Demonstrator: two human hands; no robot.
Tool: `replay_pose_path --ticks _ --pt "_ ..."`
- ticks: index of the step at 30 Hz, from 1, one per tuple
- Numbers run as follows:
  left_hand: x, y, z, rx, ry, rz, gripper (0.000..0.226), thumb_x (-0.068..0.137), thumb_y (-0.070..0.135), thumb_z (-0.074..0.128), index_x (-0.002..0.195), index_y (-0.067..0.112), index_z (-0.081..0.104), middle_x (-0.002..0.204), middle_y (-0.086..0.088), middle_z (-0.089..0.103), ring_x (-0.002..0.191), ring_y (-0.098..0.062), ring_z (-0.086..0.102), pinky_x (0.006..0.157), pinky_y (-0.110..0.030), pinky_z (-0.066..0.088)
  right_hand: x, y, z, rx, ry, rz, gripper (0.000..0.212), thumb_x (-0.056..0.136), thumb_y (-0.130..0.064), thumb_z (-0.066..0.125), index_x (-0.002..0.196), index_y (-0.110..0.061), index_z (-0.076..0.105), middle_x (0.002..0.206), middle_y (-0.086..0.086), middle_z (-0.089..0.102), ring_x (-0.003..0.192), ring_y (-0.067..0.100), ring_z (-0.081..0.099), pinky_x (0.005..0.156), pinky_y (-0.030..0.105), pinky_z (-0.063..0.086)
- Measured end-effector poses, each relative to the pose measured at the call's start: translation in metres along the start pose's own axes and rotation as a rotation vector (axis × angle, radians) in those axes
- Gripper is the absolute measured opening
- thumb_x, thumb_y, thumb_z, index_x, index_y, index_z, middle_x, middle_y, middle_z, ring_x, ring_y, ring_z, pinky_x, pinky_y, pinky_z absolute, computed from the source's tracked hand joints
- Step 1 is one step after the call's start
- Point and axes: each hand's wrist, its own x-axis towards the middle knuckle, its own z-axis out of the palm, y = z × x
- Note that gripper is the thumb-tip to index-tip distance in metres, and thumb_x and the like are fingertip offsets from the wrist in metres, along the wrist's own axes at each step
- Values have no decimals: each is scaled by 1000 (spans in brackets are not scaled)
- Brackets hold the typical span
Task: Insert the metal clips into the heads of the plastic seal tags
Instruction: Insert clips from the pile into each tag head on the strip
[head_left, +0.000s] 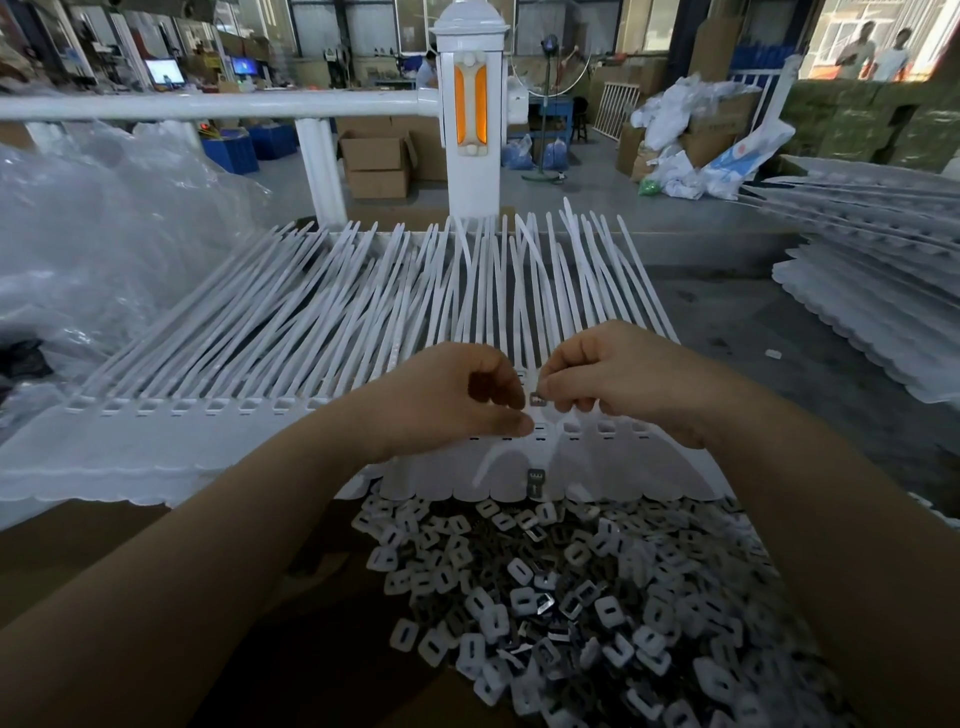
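Note:
Sheets of white plastic seal tags (291, 332) lie spread before me, long tails pointing away and a row of slotted heads (171, 408) toward me. My right hand (634, 379) pinches a small metal clip (536, 399) just above the heads at the middle. My left hand (457, 400) has curled fingers, its thumb resting on the tag strip (587, 467) beside the clip; what lies inside the fingers is hidden. Another metal clip (536, 479) lies on the strip's near edge. A heap of metal clips and white plastic caps (582, 597) sits below my hands.
A brown cardboard surface (78, 561) holds the heap. More stacked tag sheets (872, 312) lie at the right. Crumpled clear plastic bags (104, 234) fill the left. A white railing post (470, 114) stands behind the tags, with boxes and people in the far background.

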Motion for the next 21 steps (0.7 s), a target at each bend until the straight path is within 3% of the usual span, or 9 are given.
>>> replay_pose_path --ticks 2,4,8,12,21 --pt "-1 -5 5 244 -6 38 32 78 51 73 106 38 63 118 14 55 112 -5 48 95 -28 37 1 2 -1 -37 21 81 10 83 -23 70 79 -14 72 65 -3 62 59 11 52 51 22 39" --pt "-3 -9 6 394 -20 31 41 78 62 66 114 46 57 129 11 45 122 -11 37 103 -36 27 1 3 -1 -62 15 157 15 83 -20 69 84 -6 72 65 2 57 56 15 46 49 26 37" --pt "-1 -14 2 514 -1 30 46 74 73 57 113 50 51 121 13 42 119 -12 38 104 -40 28 0 5 -3 -18 7 262 21 81 -13 68 89 6 67 56 3 51 42 13 36 40 20 29" --pt "0 -18 1 494 -11 17 49 70 75 56 112 51 49 120 11 42 118 -13 37 99 -36 29 0 8 -1 -14 5 280 16 80 -11 69 85 4 68 56 4 53 41 12 38 40 18 28" --pt "0 -17 0 478 -35 -10 52 68 75 55 113 52 48 123 10 41 121 -14 35 107 -42 31 2 9 4 -39 11 242 15 80 -15 72 82 0 72 58 4 56 43 12 42 41 20 31"
